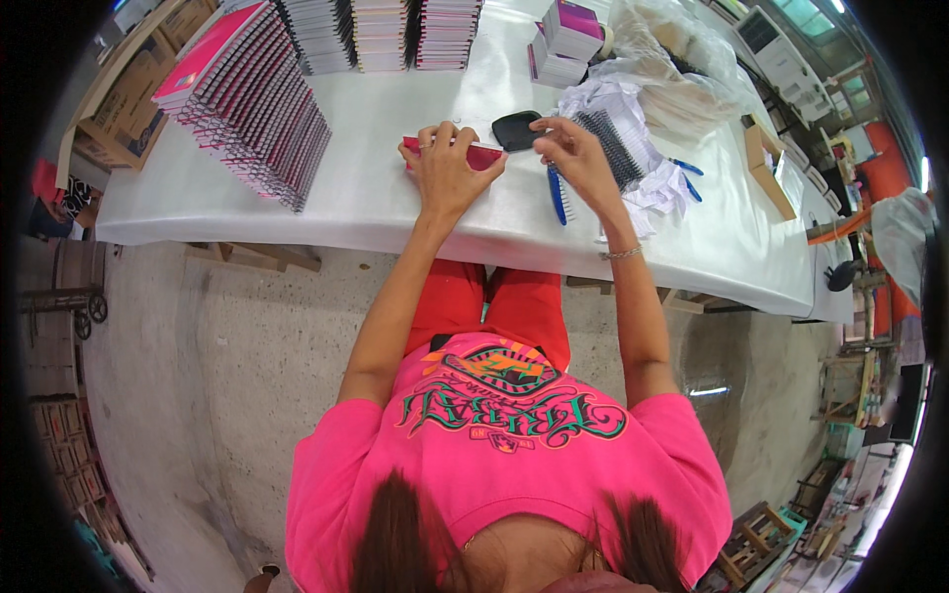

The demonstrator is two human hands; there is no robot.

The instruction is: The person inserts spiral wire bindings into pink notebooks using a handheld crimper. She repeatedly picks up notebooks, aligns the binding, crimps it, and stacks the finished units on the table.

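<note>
- Red booklet (465,154) — lying flat on the white counter (376,198) near its front edge, directly ahead of the person; mostly hidden under the left hand, only its red cover edges showing. Judged light and thin, with a cover likely to bend if lifted by one corner; best taken along a long edge or held flat under the palm.
- Left hand (447,166) — resting on top of the booklet, fingers (435,138) curled over its far edge and pressing it down, not wrapped around it.
- Black flat piece (516,129) — sitting just past the booklet's right end, glossy and rounded; looking rigid and smooth, so possibly slippery. What it is cannot be told.
- Right hand (576,150) — thumb and forefinger brought together in a pinch at the right edge of the black piece; remaining fingers loosely bent. Whether they are actually gripping it or only touching cannot be told for certain.
- Black spiral binding coils (608,146) — lying on crumpled white paper (633,128) just beyond the right hand; springy, prone to tangling.
- Blue-handled tool (558,195) — lying on the counter beside the right wrist, untouched.
- Stacked spiral notebooks (257,104) — leaning in a long row at far left of the counter, more stacks along the back — well apart from both hands.
- Clear plastic bag (672,69) — lying bunched at the far right.
</note>
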